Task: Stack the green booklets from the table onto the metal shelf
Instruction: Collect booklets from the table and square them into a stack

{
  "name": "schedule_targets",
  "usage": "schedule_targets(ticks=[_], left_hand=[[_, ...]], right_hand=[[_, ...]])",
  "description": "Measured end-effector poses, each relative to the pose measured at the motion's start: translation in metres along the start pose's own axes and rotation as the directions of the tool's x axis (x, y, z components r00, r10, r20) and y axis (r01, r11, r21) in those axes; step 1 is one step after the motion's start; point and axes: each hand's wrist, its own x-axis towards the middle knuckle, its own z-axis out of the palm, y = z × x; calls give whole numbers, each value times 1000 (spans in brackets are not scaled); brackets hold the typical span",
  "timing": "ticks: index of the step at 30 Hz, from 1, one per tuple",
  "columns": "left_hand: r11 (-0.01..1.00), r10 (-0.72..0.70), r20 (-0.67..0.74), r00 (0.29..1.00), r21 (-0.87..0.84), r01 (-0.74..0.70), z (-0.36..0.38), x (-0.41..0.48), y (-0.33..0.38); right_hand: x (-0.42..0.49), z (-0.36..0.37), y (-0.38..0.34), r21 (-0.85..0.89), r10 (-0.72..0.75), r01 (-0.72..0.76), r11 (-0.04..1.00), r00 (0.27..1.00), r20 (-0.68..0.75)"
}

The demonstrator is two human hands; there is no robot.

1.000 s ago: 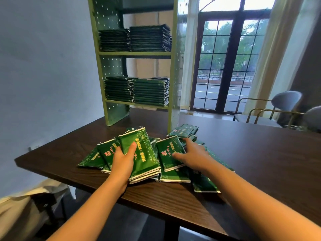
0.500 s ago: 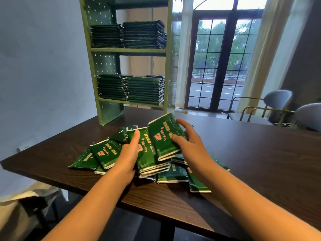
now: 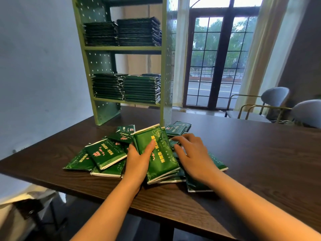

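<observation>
Loose booklets [image 3: 106, 153] lie on the worktop [image 3: 251, 153] before the shelf [image 3: 121, 48]; stacked booklets [image 3: 139, 32] on it; chairs [image 3: 271, 103] behind, right.

Frame centre: left hand [image 3: 137, 160] grips a small stack of green booklets [image 3: 160, 159], thumb on the top cover. Right hand [image 3: 194, 157] sits just right of it, fingers spread over loose booklets [image 3: 177, 130] (contact unclear) on the dark table [image 3: 260, 162]. Upper centre: metal shelf [image 3: 121, 48], four booklet stacks [image 3: 141, 88] on two levels.
</observation>
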Motion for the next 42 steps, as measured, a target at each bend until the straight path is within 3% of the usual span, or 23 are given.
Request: schedule_targets(ticks=[4,7,9,11,13,18,24,27,35,42], left_hand=[[999,46,10,999,-20,-46,-2,-5,0],[998,66,13,998,-13,-66,-3,-5,0],[997,73,19,997,-18,-73,-3,-6,0],[997,80,25,996,-15,-80,-3,-7,-1],[996,84,26,996,-5,-84,-3,-7,-1],[995,100,26,995,19,-101,-4,-9,-1],[994,98,19,995,51,-99,-3,-10,-1],[993,83,-10,996,81,-82,-2,-8,-1],[991,22,-121,992,135,-6,4,-5,3],[998,-11,-18,1000,57,12,3,-10,8]], right_hand=[[-7,3,29,-253,108,-52,966,972,210],[-14,2,42,-213,133,-77,974,955,265],[-15,-4,45,-127,154,-133,983,972,177],[-17,-6,46,-148,156,-142,979,984,91],[-19,-6,46,-154,164,-154,976,985,51],[-17,-10,49,44,197,-196,980,980,-26],[-21,-17,48,332,115,19,943,919,-378],[-25,-18,34,496,79,162,853,900,-429],[-34,7,9,361,-317,398,843,911,-264],[-34,14,14,274,-385,386,881,921,-58]])
